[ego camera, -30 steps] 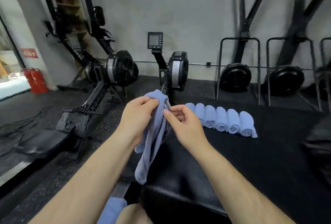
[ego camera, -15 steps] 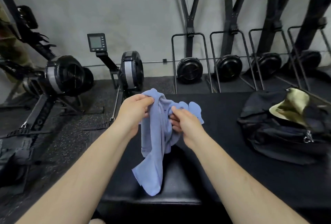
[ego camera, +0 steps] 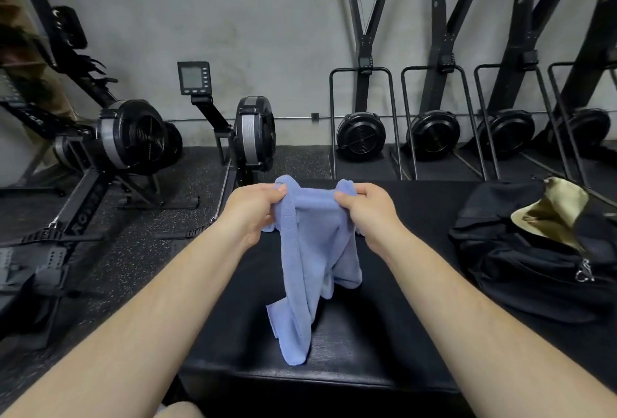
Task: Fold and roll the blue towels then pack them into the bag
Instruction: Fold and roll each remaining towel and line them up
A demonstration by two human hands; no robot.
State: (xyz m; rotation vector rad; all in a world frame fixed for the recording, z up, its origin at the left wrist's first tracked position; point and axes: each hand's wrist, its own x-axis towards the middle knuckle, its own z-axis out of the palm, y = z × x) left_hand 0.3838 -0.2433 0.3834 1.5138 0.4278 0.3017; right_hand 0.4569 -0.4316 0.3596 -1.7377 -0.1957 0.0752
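both hands, left hand [ego camera: 255, 209] and right hand [ego camera: 365, 210], pinch the blue towel [ego camera: 315, 250] above the bench [ego camera: 384, 334].

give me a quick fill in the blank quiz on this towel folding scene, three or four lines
1. The left hand and right hand both pinch the top edge of a ____ towel.
2. The towel's lower end hangs down onto the black ____.
3. The black bag lies on the person's ____ side.
4. The bag's mouth is ____, showing a tan lining.

Missing words: blue; bench; right; open
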